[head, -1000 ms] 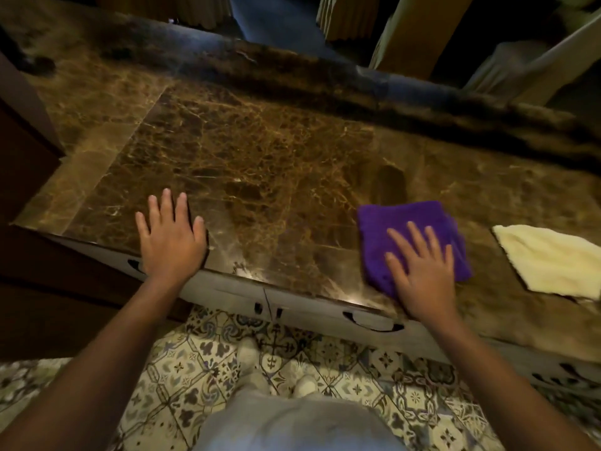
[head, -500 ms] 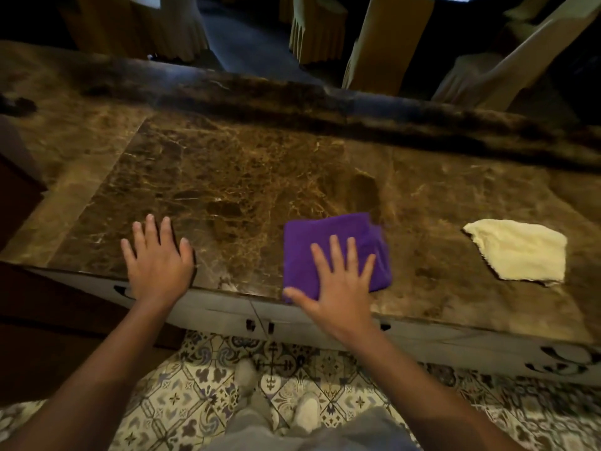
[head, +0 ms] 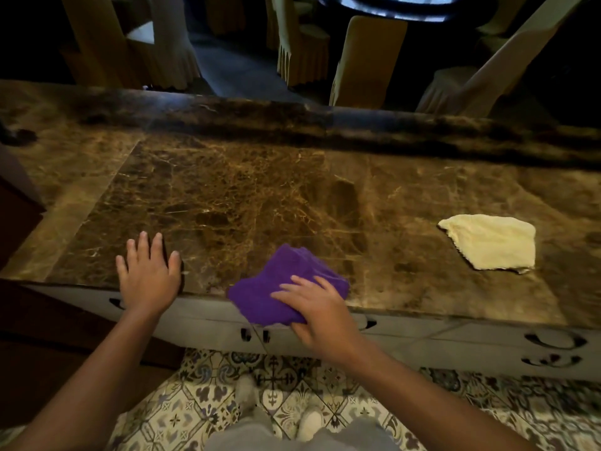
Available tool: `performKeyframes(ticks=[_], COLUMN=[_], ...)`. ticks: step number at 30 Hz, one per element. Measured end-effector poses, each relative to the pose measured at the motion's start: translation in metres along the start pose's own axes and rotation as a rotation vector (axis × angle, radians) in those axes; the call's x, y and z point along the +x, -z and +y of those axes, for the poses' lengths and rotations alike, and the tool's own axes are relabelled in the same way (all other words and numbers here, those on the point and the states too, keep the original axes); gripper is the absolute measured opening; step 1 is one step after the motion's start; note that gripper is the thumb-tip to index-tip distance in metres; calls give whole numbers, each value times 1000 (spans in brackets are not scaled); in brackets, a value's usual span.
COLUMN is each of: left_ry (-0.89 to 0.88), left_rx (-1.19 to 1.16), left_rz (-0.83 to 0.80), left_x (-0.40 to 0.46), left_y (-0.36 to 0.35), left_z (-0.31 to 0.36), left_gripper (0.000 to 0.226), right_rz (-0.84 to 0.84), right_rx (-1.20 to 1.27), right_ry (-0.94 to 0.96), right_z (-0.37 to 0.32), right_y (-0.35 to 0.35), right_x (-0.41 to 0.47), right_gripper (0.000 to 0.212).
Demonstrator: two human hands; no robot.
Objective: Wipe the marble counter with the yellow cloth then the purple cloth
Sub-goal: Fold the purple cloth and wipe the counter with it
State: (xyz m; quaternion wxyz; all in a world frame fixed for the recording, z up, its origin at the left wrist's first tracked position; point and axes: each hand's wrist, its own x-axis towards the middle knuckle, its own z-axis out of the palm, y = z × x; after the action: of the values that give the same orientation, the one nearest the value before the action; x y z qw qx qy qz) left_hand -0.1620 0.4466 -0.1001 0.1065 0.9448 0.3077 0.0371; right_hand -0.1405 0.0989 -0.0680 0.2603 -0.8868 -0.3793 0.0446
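At the counter's near edge, my right hand (head: 320,309) lies flat on the bunched purple cloth (head: 279,288), pressing rather than gripping, its corner overhanging. Unwiped marble counter (head: 260,196) stretches away and left, so I judge I push that way. My left hand (head: 148,275) rests open, empty. Well right lies the yellow cloth (head: 491,244); covered chairs (head: 364,60) stand beyond.
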Motion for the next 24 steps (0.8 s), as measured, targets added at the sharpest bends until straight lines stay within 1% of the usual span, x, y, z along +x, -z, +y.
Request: performKeyframes(ticks=[2,3,5,6,9,11,13,16,19,20,22,24], left_ry=[-5,-5,1,4,2,-1,-2,5,26,19,-36,-111], left_rx=[-3,2,11,14,31,35,25,-30,-117,-178,-388,-590], left_rz=[4,11,23,27,39,35,31,8,-54,-65,-41,-37], left_x=[-5,-6,-7,-7,-7,-5,-7,-10,-16,-21,-37,-63], left_y=[0,-1,-2,-3,-8,-9,-9,-5,11,19,36,54], left_z=[1,2,5,6,5,3,4,6,10,13,26,48], left_gripper=[61,61,61,62,62,63,62,61,60,58,48,44], right_rz=[120,166,175,163,184,241,273,294,271,245,183,171], right_rx=[-82,-137,-238,-280,-300,-261,-189,42,420,582,875,1054], right_ry=[-126,-220,-410,-465,-492,-437,-341,-244,-325,-372,-442,-462], right_z=[28,46,78,88,84,64,41,8,-17,-24,-34,-40], right_y=[19,29,48,50,32,11,-9,-25,-16,-7,12,30], right_x=[-23,-36,-60,-68,-68,-58,-48,-30,-12,-7,0,3], right_gripper=[57,56,66,70,72,66,58,48,46,43,36,36])
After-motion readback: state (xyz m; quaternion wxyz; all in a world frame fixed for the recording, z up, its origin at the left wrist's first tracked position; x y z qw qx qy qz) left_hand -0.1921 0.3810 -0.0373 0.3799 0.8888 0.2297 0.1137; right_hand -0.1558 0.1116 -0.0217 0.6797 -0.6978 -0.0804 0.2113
